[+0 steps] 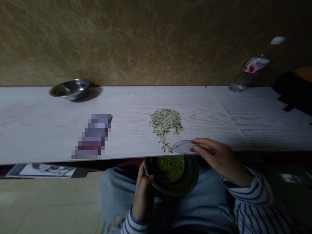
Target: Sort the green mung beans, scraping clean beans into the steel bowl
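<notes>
My left hand [144, 187] grips the rim of a metal bowl [192, 182] held below the table's front edge, over my lap. Green mung beans [172, 167] lie in the bowl. Between the fingers and thumb of my right hand [216, 156] is a clear plastic protractor [183, 147], its curved side turned up and left, low over the table by the edge. Beyond it, a pile of white rice grains mixed with green beans [165, 122] is spread on the table, with a thin trail of beans running toward the edge beside the protractor's left end.
A second steel bowl [70, 90] stands at the back left by the wall. A pixelated flat object [94, 136] lies left of the pile. A clear bottle with a red and white label [255, 65] stands at the back right, near a dark item [294, 91].
</notes>
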The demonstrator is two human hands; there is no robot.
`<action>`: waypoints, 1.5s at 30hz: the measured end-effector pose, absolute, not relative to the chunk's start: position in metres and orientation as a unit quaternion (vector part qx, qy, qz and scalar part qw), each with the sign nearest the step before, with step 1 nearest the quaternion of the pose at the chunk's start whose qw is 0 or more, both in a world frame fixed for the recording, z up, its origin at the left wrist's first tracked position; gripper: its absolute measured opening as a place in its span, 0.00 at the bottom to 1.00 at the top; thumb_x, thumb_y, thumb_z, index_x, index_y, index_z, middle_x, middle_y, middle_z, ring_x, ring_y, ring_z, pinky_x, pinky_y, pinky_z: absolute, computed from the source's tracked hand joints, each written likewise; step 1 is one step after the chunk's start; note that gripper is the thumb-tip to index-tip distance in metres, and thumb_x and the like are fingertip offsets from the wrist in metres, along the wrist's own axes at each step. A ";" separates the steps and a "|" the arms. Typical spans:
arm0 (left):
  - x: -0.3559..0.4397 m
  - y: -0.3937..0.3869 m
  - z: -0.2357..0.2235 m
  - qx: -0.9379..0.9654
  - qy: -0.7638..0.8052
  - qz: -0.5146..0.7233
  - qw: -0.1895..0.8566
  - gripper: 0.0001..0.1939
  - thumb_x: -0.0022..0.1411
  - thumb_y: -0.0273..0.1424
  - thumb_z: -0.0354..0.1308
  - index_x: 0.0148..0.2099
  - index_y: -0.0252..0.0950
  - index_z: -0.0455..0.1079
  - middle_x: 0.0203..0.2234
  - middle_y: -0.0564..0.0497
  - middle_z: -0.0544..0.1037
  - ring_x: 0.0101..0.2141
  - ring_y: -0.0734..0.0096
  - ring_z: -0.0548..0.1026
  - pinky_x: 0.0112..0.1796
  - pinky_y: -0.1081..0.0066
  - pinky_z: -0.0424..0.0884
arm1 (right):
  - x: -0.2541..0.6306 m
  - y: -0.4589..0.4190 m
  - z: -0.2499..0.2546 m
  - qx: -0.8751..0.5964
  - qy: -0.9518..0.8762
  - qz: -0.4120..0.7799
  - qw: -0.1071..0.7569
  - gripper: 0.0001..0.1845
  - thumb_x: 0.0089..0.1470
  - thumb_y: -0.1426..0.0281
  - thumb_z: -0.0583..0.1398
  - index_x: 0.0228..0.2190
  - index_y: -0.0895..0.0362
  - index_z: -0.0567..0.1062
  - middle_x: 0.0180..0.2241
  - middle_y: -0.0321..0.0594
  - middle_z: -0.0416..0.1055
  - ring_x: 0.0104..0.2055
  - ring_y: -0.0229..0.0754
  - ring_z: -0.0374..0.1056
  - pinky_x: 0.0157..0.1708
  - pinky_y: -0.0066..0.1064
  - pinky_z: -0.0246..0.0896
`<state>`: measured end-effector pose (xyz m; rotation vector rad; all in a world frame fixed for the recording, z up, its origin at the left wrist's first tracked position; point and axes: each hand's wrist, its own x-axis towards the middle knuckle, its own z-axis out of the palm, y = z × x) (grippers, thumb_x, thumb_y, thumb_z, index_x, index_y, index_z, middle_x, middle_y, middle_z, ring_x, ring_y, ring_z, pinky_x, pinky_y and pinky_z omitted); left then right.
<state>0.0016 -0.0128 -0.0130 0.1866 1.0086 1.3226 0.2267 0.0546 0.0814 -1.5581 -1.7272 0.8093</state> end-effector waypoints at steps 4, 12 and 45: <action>0.001 -0.013 -0.015 0.081 0.448 0.584 0.672 0.31 0.50 0.30 0.61 0.59 0.43 0.72 0.53 0.47 0.81 0.61 0.45 0.68 0.59 0.51 0.63 | 0.226 0.056 0.081 -0.590 -0.679 0.289 0.328 0.12 0.56 0.64 0.61 0.39 0.53 0.82 0.37 0.41 0.84 0.40 0.46 0.81 0.39 0.33 0.78; 0.001 -0.012 -0.012 0.073 0.439 0.587 0.677 0.31 0.50 0.30 0.62 0.59 0.44 0.72 0.52 0.47 0.81 0.60 0.44 0.70 0.61 0.48 0.59 | 0.225 0.058 0.081 -0.585 -0.697 0.257 0.324 0.12 0.57 0.65 0.61 0.39 0.52 0.83 0.37 0.39 0.84 0.39 0.46 0.81 0.40 0.33 0.78; -0.001 -0.011 -0.006 0.080 0.448 0.596 0.662 0.29 0.51 0.31 0.62 0.57 0.45 0.72 0.52 0.47 0.81 0.57 0.46 0.71 0.56 0.51 0.66 | 0.218 0.084 0.087 -0.536 -0.742 0.221 0.338 0.12 0.57 0.66 0.60 0.39 0.53 0.83 0.39 0.40 0.84 0.41 0.46 0.80 0.43 0.33 0.77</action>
